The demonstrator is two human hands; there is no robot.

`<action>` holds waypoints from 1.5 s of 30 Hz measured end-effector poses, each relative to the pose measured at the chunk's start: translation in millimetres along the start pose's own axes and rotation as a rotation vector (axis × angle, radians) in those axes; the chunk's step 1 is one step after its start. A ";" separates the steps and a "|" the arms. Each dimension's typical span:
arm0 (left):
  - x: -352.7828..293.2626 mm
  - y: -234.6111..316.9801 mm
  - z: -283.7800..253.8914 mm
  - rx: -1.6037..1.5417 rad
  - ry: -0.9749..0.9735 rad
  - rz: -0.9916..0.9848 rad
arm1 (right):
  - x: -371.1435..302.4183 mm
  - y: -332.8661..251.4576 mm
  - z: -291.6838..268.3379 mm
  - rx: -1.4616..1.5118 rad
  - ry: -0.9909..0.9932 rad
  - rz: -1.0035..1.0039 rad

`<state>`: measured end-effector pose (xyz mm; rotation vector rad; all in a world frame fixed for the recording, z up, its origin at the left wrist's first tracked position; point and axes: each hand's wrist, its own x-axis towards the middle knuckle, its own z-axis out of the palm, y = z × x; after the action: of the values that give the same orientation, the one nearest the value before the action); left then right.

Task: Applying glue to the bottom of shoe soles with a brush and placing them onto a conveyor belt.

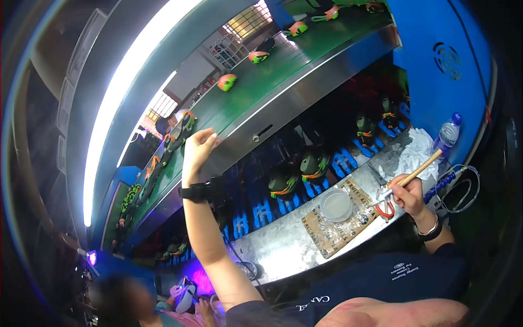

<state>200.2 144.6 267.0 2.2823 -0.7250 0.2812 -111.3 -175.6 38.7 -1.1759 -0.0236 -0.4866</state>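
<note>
My left hand [199,147] is raised beside the near edge of the green conveyor belt [278,65], fingers partly bent with a gap at the thumb and nothing visible in them. Just beyond it a dark shoe piece with orange and green [184,131] lies on the belt. Gripped in my right hand [409,197] is a brush [422,170] with a wooden handle, its pale bristle end pointing down-left. Close under that hand lie red-handled scissors [385,209]. A round tub of whitish liquid [336,206] stands on a printed cardboard sheet [329,241] to its left.
Dark shoe uppers [315,163] sit along a row of blue holders [344,162] below the belt. White crumpled cloth [418,152], a capped bottle [449,132] and a coiled blue hose [440,186] are at the right. Another person [128,297] works at lower left by purple light.
</note>
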 end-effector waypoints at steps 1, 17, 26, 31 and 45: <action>-0.3 -10.0 -15.7 0.093 0.024 -0.030 | 1.0 1.3 1.0 -0.003 0.003 0.002; 128.3 -129.4 -108.0 0.756 0.020 -0.488 | 17.7 31.2 -16.1 -0.079 0.353 -0.030; 132.0 -151.1 -98.0 0.699 0.433 -0.513 | 20.3 33.4 -16.1 -0.093 0.361 -0.036; 97.9 -181.5 -141.3 0.577 0.622 -0.160 | 40.1 33.2 -4.2 -0.053 0.200 0.049; 12.1 -9.3 -57.7 0.495 -0.063 -0.145 | 28.3 25.1 14.3 0.025 0.023 0.085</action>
<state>215.9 184.9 308.0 2.8082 -0.5603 0.3524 -73.2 -165.6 29.9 -1.1416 0.0395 -0.4239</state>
